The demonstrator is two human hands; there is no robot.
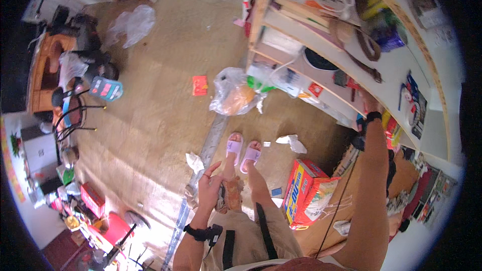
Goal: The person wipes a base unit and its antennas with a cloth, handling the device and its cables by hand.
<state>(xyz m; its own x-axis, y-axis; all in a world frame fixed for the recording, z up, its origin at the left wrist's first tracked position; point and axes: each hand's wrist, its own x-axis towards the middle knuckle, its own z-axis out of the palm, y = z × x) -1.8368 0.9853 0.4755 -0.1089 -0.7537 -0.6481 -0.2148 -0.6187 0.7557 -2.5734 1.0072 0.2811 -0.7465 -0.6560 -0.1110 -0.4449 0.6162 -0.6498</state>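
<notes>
My left hand (209,187) holds a brown, rumpled bundle (229,194) in front of my lap, one finger pointing away from it. The bundle looks like cloth, but its exact kind is unclear. At the right, my right hand (369,101) reaches in between the boards of a wooden shelf unit (301,37). Small red items (352,83) lie right at its fingertips. The fingers are partly hidden and blurred, so I cannot tell whether they grip one. A red packet with a white emblem (315,89) lies on the same shelf.
Clear plastic bags (233,92) and a red packet (200,85) lie on the floor ahead. Crumpled white tissues (292,143) are scattered near my feet. A red and yellow carton (301,192) stands beside my right leg. Chairs (69,116) and clutter line the left side.
</notes>
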